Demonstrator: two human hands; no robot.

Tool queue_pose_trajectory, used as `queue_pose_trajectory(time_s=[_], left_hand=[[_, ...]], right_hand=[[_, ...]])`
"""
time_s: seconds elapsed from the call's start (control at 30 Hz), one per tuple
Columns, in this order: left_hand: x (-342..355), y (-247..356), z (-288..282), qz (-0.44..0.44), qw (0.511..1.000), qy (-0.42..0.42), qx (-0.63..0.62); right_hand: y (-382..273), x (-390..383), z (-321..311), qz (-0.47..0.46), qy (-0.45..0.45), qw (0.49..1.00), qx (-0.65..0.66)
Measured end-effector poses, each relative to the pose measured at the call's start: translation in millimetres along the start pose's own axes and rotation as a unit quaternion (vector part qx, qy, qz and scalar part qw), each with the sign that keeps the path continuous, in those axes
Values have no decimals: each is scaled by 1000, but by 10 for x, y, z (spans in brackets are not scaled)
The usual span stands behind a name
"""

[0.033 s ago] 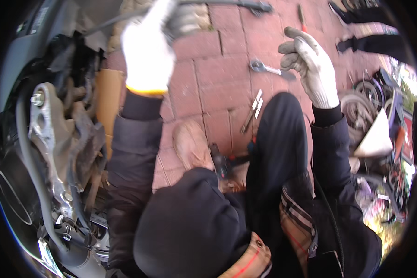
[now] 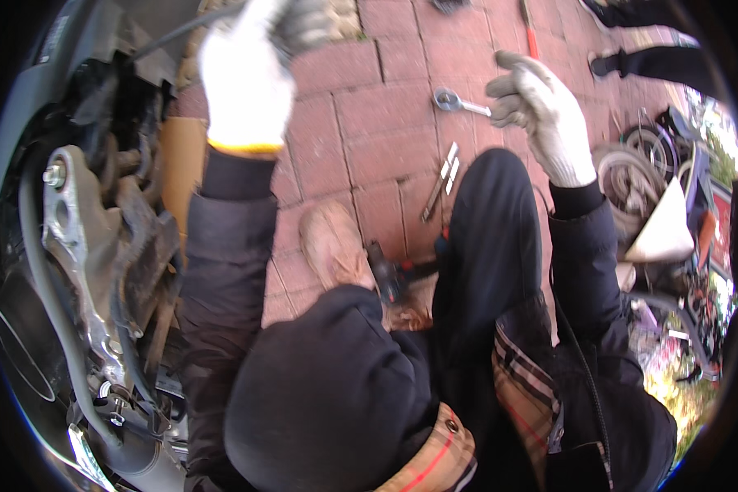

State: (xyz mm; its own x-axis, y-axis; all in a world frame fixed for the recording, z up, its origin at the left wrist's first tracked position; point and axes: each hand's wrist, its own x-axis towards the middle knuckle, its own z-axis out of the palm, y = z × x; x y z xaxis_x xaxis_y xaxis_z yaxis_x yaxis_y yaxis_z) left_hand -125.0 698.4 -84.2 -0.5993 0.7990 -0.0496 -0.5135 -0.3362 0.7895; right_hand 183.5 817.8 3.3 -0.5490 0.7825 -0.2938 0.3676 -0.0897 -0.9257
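Note:
My left hand [image 2: 244, 90], in a white glove with a yellow cuff, is at the top left over a long dark rod [image 2: 160, 43]. Its greyish fingers are blurred, so their grip is unclear. My right hand [image 2: 548, 123], also gloved, is raised above the red brick paving with loosely bent, separated fingers and nothing visible in them. Near its fingertips, a ratchet wrench [image 2: 449, 99] lies on the bricks, with a red-handled tool [image 2: 531, 41] farther up. A few thin metal pieces [image 2: 447, 172] lie lower, by my dark-clothed knee.
Exposed vehicle parts with a metal bracket [image 2: 66, 213] fill the left side, beside cardboard [image 2: 180, 180]. A power tool [image 2: 389, 275] lies between my legs. Another person's legs [image 2: 648, 70] are at top right, above jumbled wheels and parts [image 2: 631, 176].
The view has shifted slightly, so the paving and tools appear higher and further left. My right hand looks a little lower against the paving; the rod's far end has mostly left view.

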Motion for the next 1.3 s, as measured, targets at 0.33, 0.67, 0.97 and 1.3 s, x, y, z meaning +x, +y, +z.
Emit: queue_pose_trajectory(time_s=[0.33, 0.67, 0.97, 1.3], left_hand=[[48, -46, -129, -82, 991, 1, -105], [-457, -91, 170, -130, 981, 69, -127], [-1611, -596, 248, 141, 797, -204, 551], [-1066, -430, 53, -187, 900, 0, 393]], right_hand=[[2120, -1974, 892, 107, -410, 771, -476], [1567, -1808, 520, 7, -282, 857, -431], [551, -1340, 548, -46, -178, 983, -4], [225, -986, 184, 103, -52, 966, 234]])
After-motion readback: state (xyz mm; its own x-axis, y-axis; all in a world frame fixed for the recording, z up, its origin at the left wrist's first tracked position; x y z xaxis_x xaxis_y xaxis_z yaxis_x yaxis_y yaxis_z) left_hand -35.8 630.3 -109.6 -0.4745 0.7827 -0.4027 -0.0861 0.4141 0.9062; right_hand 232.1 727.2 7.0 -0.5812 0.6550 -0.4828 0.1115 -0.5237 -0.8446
